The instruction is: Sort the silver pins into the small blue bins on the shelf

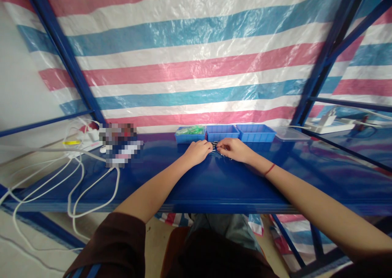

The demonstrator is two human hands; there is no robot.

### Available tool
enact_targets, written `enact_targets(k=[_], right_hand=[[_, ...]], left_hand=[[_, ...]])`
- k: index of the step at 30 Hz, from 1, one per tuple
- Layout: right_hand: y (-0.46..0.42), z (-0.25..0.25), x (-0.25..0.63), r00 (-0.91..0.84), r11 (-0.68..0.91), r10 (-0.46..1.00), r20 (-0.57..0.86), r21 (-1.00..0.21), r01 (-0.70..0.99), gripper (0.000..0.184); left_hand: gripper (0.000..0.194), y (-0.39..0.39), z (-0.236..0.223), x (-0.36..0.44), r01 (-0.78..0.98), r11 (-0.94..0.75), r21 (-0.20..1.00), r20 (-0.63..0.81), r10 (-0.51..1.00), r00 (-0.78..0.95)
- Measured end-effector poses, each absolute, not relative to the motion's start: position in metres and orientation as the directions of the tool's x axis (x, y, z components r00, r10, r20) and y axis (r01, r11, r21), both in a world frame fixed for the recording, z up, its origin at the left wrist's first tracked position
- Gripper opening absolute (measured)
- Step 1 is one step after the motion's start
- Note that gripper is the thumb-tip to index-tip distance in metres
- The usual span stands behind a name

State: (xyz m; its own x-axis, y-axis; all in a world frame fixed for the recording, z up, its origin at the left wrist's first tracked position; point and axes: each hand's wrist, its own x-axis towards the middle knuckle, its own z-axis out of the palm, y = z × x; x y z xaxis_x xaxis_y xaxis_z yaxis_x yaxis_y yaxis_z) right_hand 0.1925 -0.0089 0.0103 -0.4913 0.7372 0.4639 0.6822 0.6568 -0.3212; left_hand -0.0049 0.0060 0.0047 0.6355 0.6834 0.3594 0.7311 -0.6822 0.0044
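Observation:
My left hand [198,151] and my right hand [233,149] rest close together on the blue shelf board [214,180], fingers curled towards each other. Between their fingertips lies a small dark metal piece [215,148], too small to name. Both hands pinch at it. Just behind the hands stand three small blue bins: the left bin [190,134] holds green bits, the middle bin [222,131] and the right bin [256,132] show no contents from here. A red string circles my right wrist.
White cables [76,175] loop over the shelf's left end beside a blurred patch. A clear flat lid [291,134] lies right of the bins. Blue rack posts frame a striped tarpaulin [196,65] behind. A white power strip [326,124] sits far right.

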Motion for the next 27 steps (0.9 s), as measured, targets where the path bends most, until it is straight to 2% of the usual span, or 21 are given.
enact_targets(k=[5,12,15,18,21,24,27], right_hand=[[-0.012,0.011,0.189,-0.547,0.706,0.69,0.474,-0.274,0.653,0.022],[-0.011,0.011,0.19,-0.516,0.683,0.712,0.477,-0.298,0.667,0.025],[-0.011,0.012,0.188,-0.502,0.678,0.718,0.482,-0.322,0.661,0.032],[-0.012,0.013,0.186,-0.48,0.667,0.736,0.477,-0.394,0.632,0.036],[-0.011,0.011,0.185,-0.453,0.63,0.776,0.438,-0.519,0.578,0.038],[-0.009,0.009,0.184,-0.422,0.561,0.821,0.384,-0.677,0.476,0.039],[-0.008,0.01,0.184,-0.345,0.506,0.853,0.392,-0.781,0.365,0.038]], left_hand=[[0.022,-0.001,0.01,0.001,0.662,-0.738,0.127,0.435,0.641,0.632],[0.016,0.003,0.007,0.006,0.496,-0.701,0.512,0.544,0.711,0.445],[0.017,0.005,0.006,0.008,0.42,-0.666,0.616,0.556,0.746,0.367],[0.017,0.002,0.009,0.008,0.366,-0.65,0.666,0.553,0.759,0.344],[0.016,-0.002,0.013,0.009,0.339,-0.66,0.671,0.57,0.751,0.334],[0.015,-0.003,0.014,0.009,0.321,-0.679,0.66,0.599,0.734,0.321],[0.015,-0.001,0.014,0.009,0.32,-0.69,0.65,0.62,0.724,0.304]])
